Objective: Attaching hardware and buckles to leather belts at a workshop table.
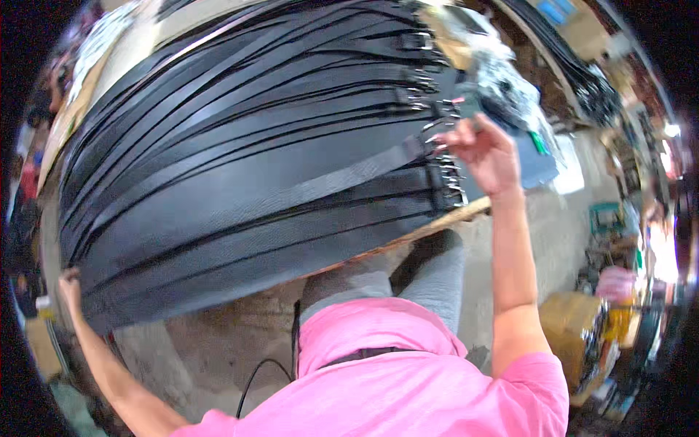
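Many long black belts [218, 175] lie side by side across a table, their metal buckles [451, 178] lined up toward the right end. My right hand [486, 153] is closed in a pinch on the buckle end of one belt [342, 173], which is raised a little above the others and catches the light. Far to the left, at the belts' other ends, my left hand [70, 288] has its fingers curled at the table's edge. It appears to grip the tail of the belt, though the fingers are small and blurred here.
Clear plastic wrapping [506, 84] lies beyond the buckles at the right, with a green item [539, 143] beside it. Another bundle of black straps [593, 91] sits farther right. A cardboard box [571, 331] stands on the floor at my right. A black cable [251, 379] loops by my left side.
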Available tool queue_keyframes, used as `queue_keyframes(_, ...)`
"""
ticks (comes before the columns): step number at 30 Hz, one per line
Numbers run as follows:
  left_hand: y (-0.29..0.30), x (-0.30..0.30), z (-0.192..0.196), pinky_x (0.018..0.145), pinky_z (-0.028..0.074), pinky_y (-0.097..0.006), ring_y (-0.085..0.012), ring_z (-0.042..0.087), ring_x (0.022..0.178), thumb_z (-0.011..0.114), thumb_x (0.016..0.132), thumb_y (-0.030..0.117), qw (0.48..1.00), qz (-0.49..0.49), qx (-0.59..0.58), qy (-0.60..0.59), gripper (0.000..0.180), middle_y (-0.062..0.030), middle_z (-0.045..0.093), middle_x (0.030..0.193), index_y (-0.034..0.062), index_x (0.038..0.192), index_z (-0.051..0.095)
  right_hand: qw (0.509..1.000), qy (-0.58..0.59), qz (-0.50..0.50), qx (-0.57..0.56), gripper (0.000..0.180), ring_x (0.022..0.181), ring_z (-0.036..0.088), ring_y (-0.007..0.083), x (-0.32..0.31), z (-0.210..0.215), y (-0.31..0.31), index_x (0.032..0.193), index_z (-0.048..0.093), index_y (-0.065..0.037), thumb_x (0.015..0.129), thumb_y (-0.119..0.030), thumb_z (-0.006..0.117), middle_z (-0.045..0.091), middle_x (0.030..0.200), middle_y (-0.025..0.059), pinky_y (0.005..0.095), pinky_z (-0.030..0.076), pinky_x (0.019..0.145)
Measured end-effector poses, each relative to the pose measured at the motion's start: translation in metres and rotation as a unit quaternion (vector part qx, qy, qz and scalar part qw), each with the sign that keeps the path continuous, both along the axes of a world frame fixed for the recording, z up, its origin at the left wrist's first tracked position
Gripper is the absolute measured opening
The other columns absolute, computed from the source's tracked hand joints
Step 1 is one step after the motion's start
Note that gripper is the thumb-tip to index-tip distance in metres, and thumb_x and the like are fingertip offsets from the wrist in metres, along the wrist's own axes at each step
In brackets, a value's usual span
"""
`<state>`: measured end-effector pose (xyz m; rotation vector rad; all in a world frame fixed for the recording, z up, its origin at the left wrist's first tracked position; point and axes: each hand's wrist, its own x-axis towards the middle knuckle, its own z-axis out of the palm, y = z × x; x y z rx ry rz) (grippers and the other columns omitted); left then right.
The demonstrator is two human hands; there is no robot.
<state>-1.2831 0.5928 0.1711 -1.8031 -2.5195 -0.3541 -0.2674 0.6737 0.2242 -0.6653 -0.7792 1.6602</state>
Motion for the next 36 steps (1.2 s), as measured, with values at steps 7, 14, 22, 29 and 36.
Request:
queue_keyframes(7,0.078,0.226,-0.023,0.099,0.042,-0.037,-0.0305,0.057,0.113,0.055,0.072,-0.002,0.985,-0.054,0.153,0.060,0.031,-0.0149,0.066,0.106,0.0022,0.100,0.068,1.000,0.021,0.010,-0.010,0.028,0.093,0.065,0.0340,0.040,-0.009,-0.026,0.088,0.060,-0.001,0.097,-0.025,0.048,0.066,0.082,0.0116,0.0449,0.050,0.090)
queue_keyframes(14,0.121,0.453,0.017,0.112,0.027,-0.044,-0.0327,0.045,0.127,0.051,0.074,-0.007,0.950,-0.253,0.179,0.029,0.035,-0.0127,0.059,0.125,0.0063,0.103,0.068,0.974,-0.206,-0.040,-0.084,0.020,0.086,0.069,0.0251,0.059,-0.026,-0.056,0.100,0.062,0.000,0.094,-0.018,0.057,0.069,0.094,0.0105,0.0360,0.054,0.084)
queue_keyframes(22,0.130,0.667,0.017,0.100,0.041,-0.040,-0.0333,0.052,0.120,0.059,0.084,0.002,0.860,-0.474,0.128,-0.138,0.021,-0.0158,0.059,0.122,0.0017,0.104,0.065,0.970,-0.201,-0.127,-0.058,0.029,0.088,0.067,0.0241,0.138,-0.037,-0.095,0.104,0.061,0.003,0.096,-0.024,0.053,0.067,0.097,0.0126,0.0366,0.052,0.087)
queue_keyframes(29,0.153,0.760,-0.003,0.085,0.048,-0.036,-0.0304,0.062,0.094,0.068,0.080,0.009,0.800,-0.537,0.126,-0.236,0.016,-0.0146,0.064,0.097,0.0002,0.093,0.067,0.898,-0.382,-0.154,-0.158,0.029,0.077,0.063,0.0163,0.202,-0.082,-0.126,0.102,0.063,-0.001,0.096,-0.027,0.053,0.067,0.092,0.0093,0.0296,0.051,0.070)
queue_keyframes(36,0.186,0.802,-0.020,0.084,0.046,-0.038,-0.0301,0.057,0.093,0.071,0.076,0.011,0.815,-0.484,0.183,-0.261,0.016,-0.0126,0.061,0.091,0.0004,0.087,0.068,0.940,-0.236,-0.228,-0.094,0.029,0.064,0.057,0.0146,0.194,-0.067,-0.137,0.099,0.061,-0.001,0.096,-0.028,0.054,0.063,0.081,0.0054,0.0287,0.050,0.066)
